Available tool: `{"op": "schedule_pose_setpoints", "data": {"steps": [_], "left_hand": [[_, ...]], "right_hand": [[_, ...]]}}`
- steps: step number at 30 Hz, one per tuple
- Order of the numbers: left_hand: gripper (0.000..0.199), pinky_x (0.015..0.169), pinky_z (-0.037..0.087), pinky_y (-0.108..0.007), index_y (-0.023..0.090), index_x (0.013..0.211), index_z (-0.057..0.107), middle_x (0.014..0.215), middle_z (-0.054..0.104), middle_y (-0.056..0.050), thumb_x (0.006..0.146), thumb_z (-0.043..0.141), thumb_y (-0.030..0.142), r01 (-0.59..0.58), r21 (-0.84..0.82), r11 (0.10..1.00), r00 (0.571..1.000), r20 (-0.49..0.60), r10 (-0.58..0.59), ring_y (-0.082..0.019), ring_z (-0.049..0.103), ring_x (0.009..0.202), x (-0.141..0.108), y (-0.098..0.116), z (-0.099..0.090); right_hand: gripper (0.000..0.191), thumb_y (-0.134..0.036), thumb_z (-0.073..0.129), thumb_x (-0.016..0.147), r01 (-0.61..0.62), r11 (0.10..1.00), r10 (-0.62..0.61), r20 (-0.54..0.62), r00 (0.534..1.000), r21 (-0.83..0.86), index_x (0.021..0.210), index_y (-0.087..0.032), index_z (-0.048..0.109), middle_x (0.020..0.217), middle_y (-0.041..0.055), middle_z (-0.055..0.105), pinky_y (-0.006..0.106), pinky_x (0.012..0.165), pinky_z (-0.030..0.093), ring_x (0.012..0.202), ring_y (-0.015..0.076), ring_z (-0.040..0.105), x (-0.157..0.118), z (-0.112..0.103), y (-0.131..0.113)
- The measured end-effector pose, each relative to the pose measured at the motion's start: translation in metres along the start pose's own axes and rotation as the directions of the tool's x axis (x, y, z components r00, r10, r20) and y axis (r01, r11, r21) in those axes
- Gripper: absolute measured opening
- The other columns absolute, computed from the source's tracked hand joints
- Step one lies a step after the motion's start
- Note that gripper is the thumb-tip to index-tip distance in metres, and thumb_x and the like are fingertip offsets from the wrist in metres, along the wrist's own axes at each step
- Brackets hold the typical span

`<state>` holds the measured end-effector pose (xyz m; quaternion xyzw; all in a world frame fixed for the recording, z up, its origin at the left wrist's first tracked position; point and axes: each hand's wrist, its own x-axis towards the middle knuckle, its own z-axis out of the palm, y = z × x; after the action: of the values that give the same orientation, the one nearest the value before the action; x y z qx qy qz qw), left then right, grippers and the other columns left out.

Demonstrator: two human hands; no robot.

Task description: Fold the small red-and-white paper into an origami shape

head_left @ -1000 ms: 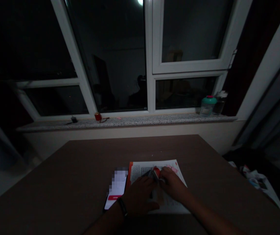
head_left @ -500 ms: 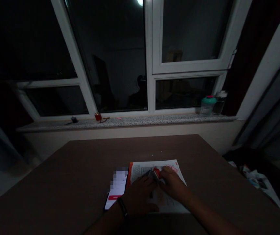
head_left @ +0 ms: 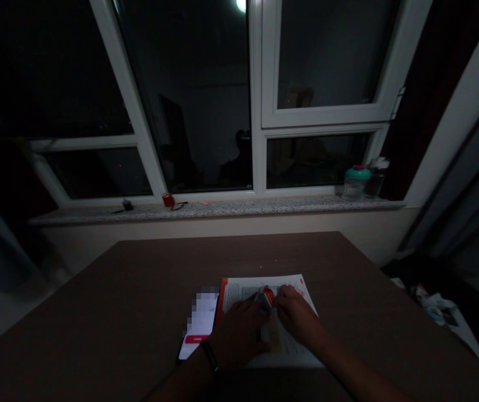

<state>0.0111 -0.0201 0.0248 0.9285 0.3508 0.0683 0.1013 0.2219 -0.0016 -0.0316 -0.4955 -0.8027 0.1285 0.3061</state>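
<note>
A printed booklet with an orange left edge lies on the brown table. On it, a small red and silver object is between my two hands; its exact kind is too dim to tell. My left hand, with a dark band at the wrist, rests over the booklet's left part, fingers spread and touching something dark beside the red object. My right hand has its fingers pinched together at the red object's right side; what they grip is too small to make out.
A lit phone lies left of the booklet. On the windowsill stand a red spool, a small dark item and a green-lidded bottle beside a clear one. Papers lie beyond the table's right edge.
My right hand's fingers have shifted very slightly beside the red object. My left hand has barely moved and stays on the booklet.
</note>
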Motion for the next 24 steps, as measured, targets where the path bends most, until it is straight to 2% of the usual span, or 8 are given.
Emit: {"op": "schedule_pose_setpoints", "data": {"steps": [5,12,14,19,22,24], "left_hand": [[0.049,0.101,0.039,-0.044,0.024,0.126,0.053,0.124,0.059,-0.007,0.085,0.073,0.041,-0.030,0.009,1.000,0.999,-0.029,0.030,-0.029,0.052,0.116,-0.0005,-0.0043,0.0049],[0.051,0.106,0.035,-0.045,0.026,0.133,0.048,0.136,0.052,-0.006,0.087,0.069,0.037,-0.045,-0.024,0.999,0.999,-0.033,0.044,-0.029,0.046,0.125,0.0000,-0.0058,0.0059],[0.052,0.106,0.035,-0.044,0.025,0.133,0.047,0.133,0.053,-0.007,0.087,0.069,0.037,-0.034,-0.032,0.999,0.999,-0.024,0.033,-0.029,0.047,0.124,-0.0009,-0.0067,0.0070],[0.050,0.105,0.035,-0.043,0.025,0.131,0.049,0.130,0.054,-0.007,0.087,0.070,0.037,-0.023,-0.027,0.999,1.000,-0.021,0.022,-0.028,0.048,0.122,-0.0018,-0.0087,0.0103],[0.050,0.104,0.036,-0.043,0.025,0.129,0.050,0.129,0.055,-0.007,0.086,0.071,0.037,-0.016,-0.018,1.000,1.000,-0.020,0.016,-0.028,0.049,0.120,-0.0009,-0.0085,0.0102],[0.049,0.103,0.037,-0.044,0.025,0.129,0.051,0.127,0.056,-0.007,0.086,0.071,0.038,-0.012,-0.005,1.000,1.000,-0.010,0.012,-0.029,0.050,0.119,-0.0002,-0.0074,0.0084]], "right_hand": [[0.027,-0.004,0.048,0.082,0.000,1.000,0.000,0.014,1.000,-0.023,0.083,-0.020,0.070,0.086,0.0046,0.055,0.034,0.088,0.038,0.089,0.0207,0.053,0.0008,-0.0037,-0.0040],[0.011,-0.017,0.064,0.081,-0.007,0.999,0.007,0.016,1.000,-0.052,0.088,-0.022,0.069,0.092,0.0039,0.055,0.036,0.089,0.036,0.095,0.0227,0.052,-0.0009,-0.0033,-0.0036],[0.014,-0.015,0.059,0.084,-0.012,0.998,0.013,0.021,1.000,-0.056,0.088,-0.022,0.070,0.091,0.0041,0.055,0.035,0.087,0.037,0.095,0.0224,0.052,-0.0005,-0.0041,-0.0019],[0.036,-0.003,0.047,0.084,-0.021,0.998,0.024,0.055,0.998,-0.057,0.089,-0.024,0.075,0.086,0.0051,0.055,0.031,0.078,0.040,0.089,0.0213,0.052,0.0028,-0.0069,0.0043],[0.039,-0.001,0.045,0.084,-0.025,0.997,0.028,0.034,0.999,-0.067,0.088,-0.024,0.076,0.085,0.0057,0.055,0.030,0.076,0.040,0.088,0.0213,0.052,0.0032,-0.0050,0.0050],[0.036,-0.002,0.045,0.084,-0.021,0.997,0.021,0.009,1.000,-0.075,0.088,-0.023,0.075,0.087,0.0056,0.055,0.032,0.081,0.041,0.089,0.0216,0.052,0.0025,-0.0029,0.0034]]}}
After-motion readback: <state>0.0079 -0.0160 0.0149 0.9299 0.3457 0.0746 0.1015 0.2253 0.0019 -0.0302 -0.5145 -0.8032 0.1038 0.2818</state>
